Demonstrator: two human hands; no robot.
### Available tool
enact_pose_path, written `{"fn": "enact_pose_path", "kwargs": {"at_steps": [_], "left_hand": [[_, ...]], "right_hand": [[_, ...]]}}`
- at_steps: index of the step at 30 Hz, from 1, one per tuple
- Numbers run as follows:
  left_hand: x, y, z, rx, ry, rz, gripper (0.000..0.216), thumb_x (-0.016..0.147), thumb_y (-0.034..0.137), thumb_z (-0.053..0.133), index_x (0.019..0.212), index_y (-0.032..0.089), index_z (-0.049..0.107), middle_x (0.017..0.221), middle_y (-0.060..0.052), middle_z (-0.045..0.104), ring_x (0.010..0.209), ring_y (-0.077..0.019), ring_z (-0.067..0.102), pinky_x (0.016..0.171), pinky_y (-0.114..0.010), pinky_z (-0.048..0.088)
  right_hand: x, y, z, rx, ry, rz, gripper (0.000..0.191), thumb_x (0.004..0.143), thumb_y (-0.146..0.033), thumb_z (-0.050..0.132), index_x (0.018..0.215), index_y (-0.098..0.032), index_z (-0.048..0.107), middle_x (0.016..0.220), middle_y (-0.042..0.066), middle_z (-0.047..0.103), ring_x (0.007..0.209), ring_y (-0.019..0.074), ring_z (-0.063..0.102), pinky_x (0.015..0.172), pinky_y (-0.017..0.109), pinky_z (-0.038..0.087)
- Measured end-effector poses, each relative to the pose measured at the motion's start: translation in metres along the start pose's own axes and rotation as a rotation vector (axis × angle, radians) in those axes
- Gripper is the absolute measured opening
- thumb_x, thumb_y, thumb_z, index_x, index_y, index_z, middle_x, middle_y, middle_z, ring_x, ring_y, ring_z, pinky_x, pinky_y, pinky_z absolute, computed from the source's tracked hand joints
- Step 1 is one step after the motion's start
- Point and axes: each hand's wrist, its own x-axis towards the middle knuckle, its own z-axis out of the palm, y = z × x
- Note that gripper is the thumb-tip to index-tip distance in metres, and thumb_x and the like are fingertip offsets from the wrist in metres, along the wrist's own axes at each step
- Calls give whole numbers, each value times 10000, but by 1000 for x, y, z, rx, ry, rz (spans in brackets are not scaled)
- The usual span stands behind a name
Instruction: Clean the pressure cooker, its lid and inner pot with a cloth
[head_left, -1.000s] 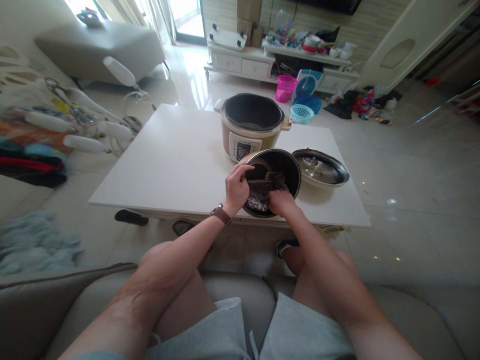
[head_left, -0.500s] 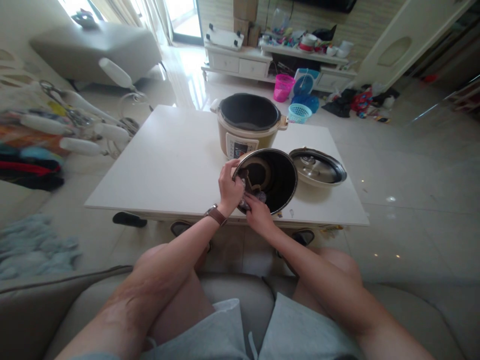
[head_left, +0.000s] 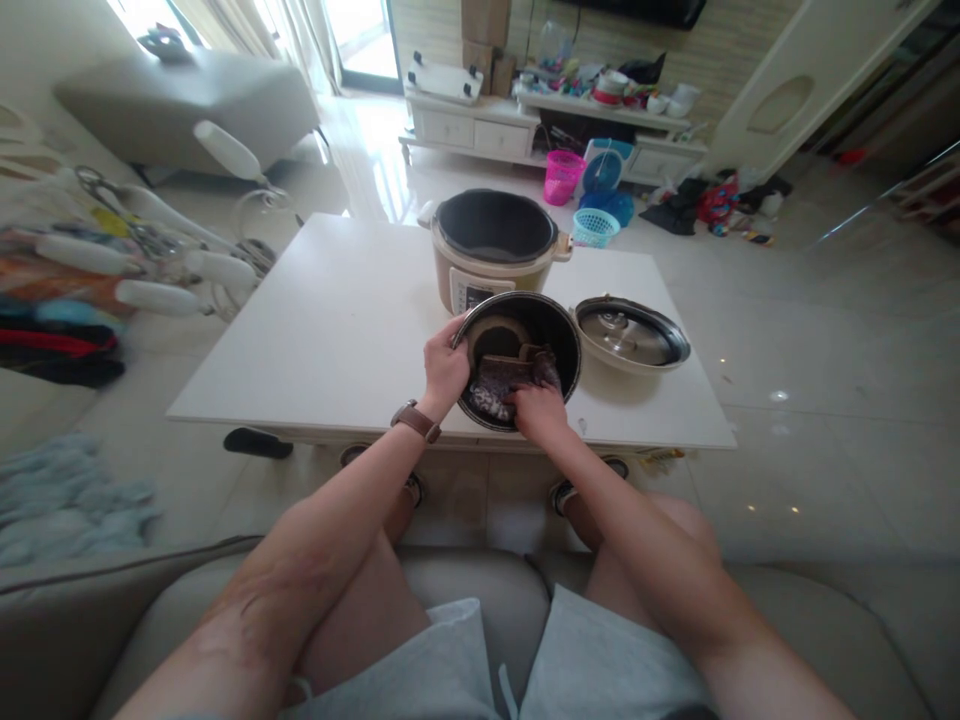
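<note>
A dark inner pot [head_left: 559,335] is tilted toward me at the near edge of the white table [head_left: 337,330]. My left hand [head_left: 444,368], with a watch on its wrist, grips the pot's left rim. My right hand [head_left: 537,412] is closed on a dark patterned cloth [head_left: 504,378] and presses it against the inside of the pot. Behind the pot stands a beige electric cooker [head_left: 491,250] with its top open.
A steel and glass lid [head_left: 631,335] lies on the table to the right of the pot. A clothes rack [head_left: 150,250] with garments stands at the left. A pink basket [head_left: 565,176] and blue baskets [head_left: 596,227] sit on the floor beyond the table.
My right hand has slid from the pot's near-left rim to the right inside it, spreading the cloth. The pot has tipped a little. My left hand keeps its hold on the rim.
</note>
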Motion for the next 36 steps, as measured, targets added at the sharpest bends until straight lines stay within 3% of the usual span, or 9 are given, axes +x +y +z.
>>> {"fn": "enact_pose_path", "kwargs": {"at_steps": [3,6,9,12,16,22,27,31,36], "left_hand": [[-19,4,12,-3,44,56,416,935,123,545,1264,225,778,1353,-67,769,1327,-230,679,1220,-440,496],[-40,9,24,10,98,94,392,973,132,535,1278,229,762,1391,-88,740,1370,-225,647,1239,-442,474],[-56,14,33,7,162,104,337,1010,164,533,1265,225,744,1372,-102,733,1347,-225,649,1215,-432,485],[-60,19,36,20,179,112,276,1013,182,547,1217,220,728,1326,-105,736,1301,-231,654,1185,-423,491],[-50,24,29,85,164,80,278,941,141,589,1177,219,713,1221,-86,742,1219,-240,665,1129,-409,511],[-14,25,2,154,83,24,369,811,68,630,1121,209,773,1170,-66,773,1156,-237,698,1093,-381,535],[6,16,-13,114,17,49,480,753,13,583,1123,211,815,1230,-55,796,1226,-247,704,1177,-431,504],[3,6,-7,7,38,9,465,792,41,567,1147,199,822,1229,-71,800,1205,-250,716,1143,-427,536],[-14,7,6,-42,73,11,420,861,94,584,1195,198,817,1244,-80,793,1208,-250,714,1134,-415,541]], "right_hand": [[6,-2,12,196,7,11,558,895,-94,537,1361,-302,764,1504,56,681,1305,302,685,1166,447,483],[17,-8,28,604,140,33,634,831,-48,479,1373,-245,742,1428,54,732,1334,246,670,1182,376,470],[28,-15,40,1068,337,92,599,803,-82,448,1317,-178,742,1285,71,789,1206,223,716,1112,348,515],[33,-18,44,1288,400,33,531,771,-135,480,1214,-178,771,1136,44,813,1073,232,729,1052,360,542],[29,-16,42,1111,319,-88,526,732,-101,448,1111,-175,805,1034,29,819,1052,247,729,1036,369,550],[13,-12,30,456,117,-150,654,789,-31,490,1343,-242,765,1543,51,650,1390,275,630,1190,388,466],[6,-3,11,46,-60,-69,537,952,-125,488,1358,-338,767,1574,54,623,1290,316,695,1131,457,497],[6,5,-2,-42,-52,-43,460,967,-130,496,1250,-273,829,1493,117,683,1322,319,673,1243,491,362],[8,7,1,154,-73,-4,528,878,-102,552,1286,-321,805,1454,67,715,1287,332,698,1126,468,495]]}}
